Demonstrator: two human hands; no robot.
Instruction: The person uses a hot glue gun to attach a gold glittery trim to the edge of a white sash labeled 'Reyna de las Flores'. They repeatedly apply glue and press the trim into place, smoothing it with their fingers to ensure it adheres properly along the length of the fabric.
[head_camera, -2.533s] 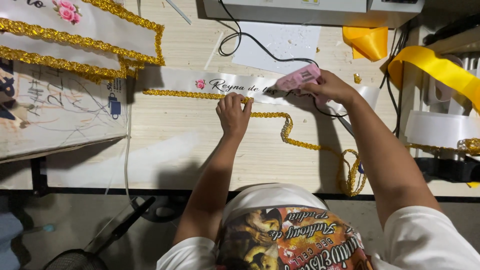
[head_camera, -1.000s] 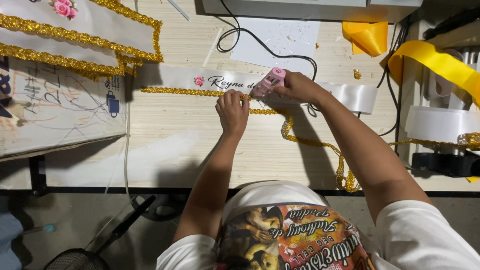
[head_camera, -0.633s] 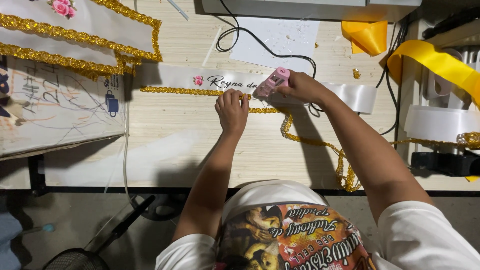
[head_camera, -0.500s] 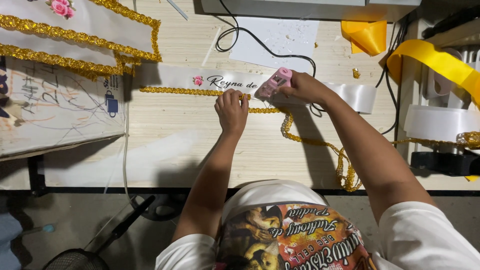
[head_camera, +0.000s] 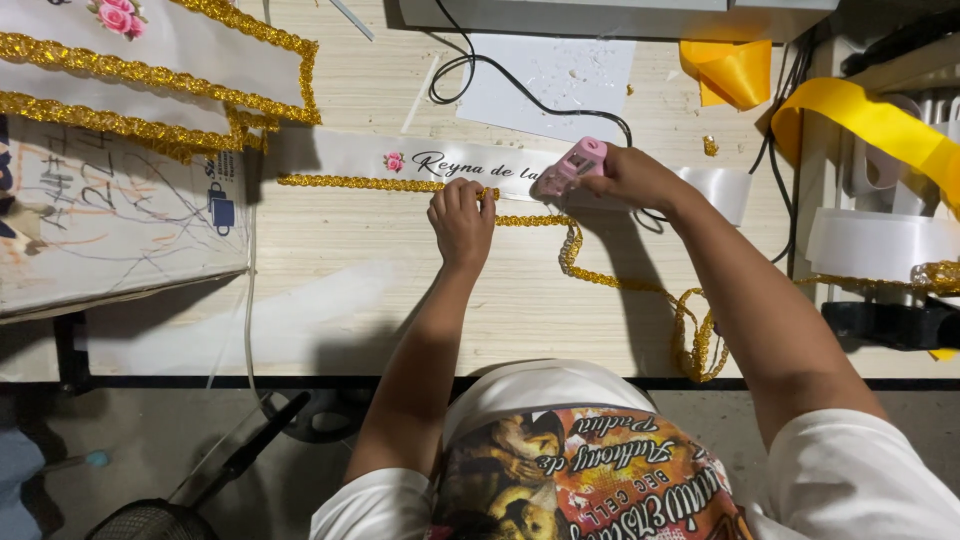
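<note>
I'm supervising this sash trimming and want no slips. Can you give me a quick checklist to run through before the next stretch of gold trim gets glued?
1. Left hand pressing the gold braided trim against the white satin sash: ok.
2. Right hand has a firm grip on the small pink glue gun: ok.
3. Nozzle aimed at the sash edge: cannot tell, the tip is hidden.
4. Loose trim on the pale wooden table untangled: not ok, it coils near the table edge.
5. Black power cord off the sash: ok.
</note>
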